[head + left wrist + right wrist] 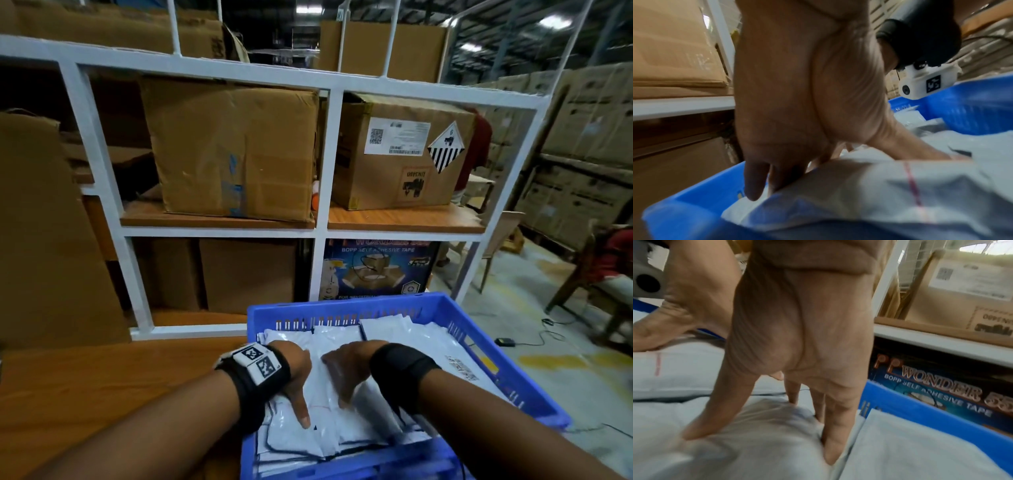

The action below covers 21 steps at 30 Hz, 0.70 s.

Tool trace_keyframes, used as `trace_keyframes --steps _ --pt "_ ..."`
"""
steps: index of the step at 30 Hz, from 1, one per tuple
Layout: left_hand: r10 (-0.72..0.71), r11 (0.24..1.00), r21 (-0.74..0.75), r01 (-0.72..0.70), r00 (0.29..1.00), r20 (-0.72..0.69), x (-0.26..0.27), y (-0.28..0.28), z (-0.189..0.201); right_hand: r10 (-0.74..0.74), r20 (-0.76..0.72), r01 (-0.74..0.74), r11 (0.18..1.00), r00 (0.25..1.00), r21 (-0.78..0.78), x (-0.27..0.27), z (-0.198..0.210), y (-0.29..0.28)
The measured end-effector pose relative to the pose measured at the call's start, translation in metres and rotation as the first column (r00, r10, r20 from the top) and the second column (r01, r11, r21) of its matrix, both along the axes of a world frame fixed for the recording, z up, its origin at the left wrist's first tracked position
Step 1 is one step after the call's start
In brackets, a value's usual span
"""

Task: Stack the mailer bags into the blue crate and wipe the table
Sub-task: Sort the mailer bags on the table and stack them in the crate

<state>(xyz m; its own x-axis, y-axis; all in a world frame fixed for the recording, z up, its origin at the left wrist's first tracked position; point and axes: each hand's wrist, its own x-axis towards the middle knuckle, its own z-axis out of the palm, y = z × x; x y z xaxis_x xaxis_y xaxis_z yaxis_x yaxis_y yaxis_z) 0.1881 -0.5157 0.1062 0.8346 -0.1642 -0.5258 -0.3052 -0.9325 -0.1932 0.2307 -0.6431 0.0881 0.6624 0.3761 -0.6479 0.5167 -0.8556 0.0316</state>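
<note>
The blue crate (346, 303) stands at the table's right end and holds several white mailer bags (325, 421). Both hands are inside it, side by side. My left hand (294, 370) grips the top bundle: the thumb lies along its top and the fingers (754, 183) tuck down behind its far edge by the crate wall (684, 211). My right hand (346, 370) pinches a bulging bag (760, 434), thumb on the near side and fingers (834, 443) on the far side. Another flat bag (910, 451) lies to its right.
The brown wooden table (102, 383) stretches left of the crate. Behind stands a white shelf frame (325, 161) loaded with cardboard boxes (233, 147) and a tape carton (376, 270). To the right are the floor, a wooden chair (589, 284) and a cable.
</note>
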Motion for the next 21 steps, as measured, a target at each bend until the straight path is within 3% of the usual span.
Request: trace_keyframes --steps 4,7,13,18,21 --pt "0.031 0.999 -0.031 -0.034 0.997 -0.074 0.002 0.005 0.001 -0.043 0.003 0.043 0.998 0.999 0.044 0.001 0.011 -0.006" --pt "0.069 0.986 -0.147 -0.083 0.993 -0.095 0.0 0.018 0.007 -0.093 0.077 0.082 0.987 0.993 0.137 -0.002 0.03 -0.016" --pt "0.195 0.903 -0.409 -0.135 0.974 0.111 -0.033 0.027 0.038 -0.111 0.222 -0.001 0.892 0.969 0.453 -0.033 0.058 -0.041" --pt "0.378 0.756 -0.647 -0.093 0.87 0.317 -0.115 0.031 0.036 -0.178 0.293 -0.117 0.637 0.939 0.762 -0.094 0.036 -0.069" --pt "0.517 0.702 -0.706 -0.096 0.751 0.412 -0.161 0.029 0.013 -0.282 0.271 -0.17 0.335 0.92 0.927 -0.124 0.003 -0.07"
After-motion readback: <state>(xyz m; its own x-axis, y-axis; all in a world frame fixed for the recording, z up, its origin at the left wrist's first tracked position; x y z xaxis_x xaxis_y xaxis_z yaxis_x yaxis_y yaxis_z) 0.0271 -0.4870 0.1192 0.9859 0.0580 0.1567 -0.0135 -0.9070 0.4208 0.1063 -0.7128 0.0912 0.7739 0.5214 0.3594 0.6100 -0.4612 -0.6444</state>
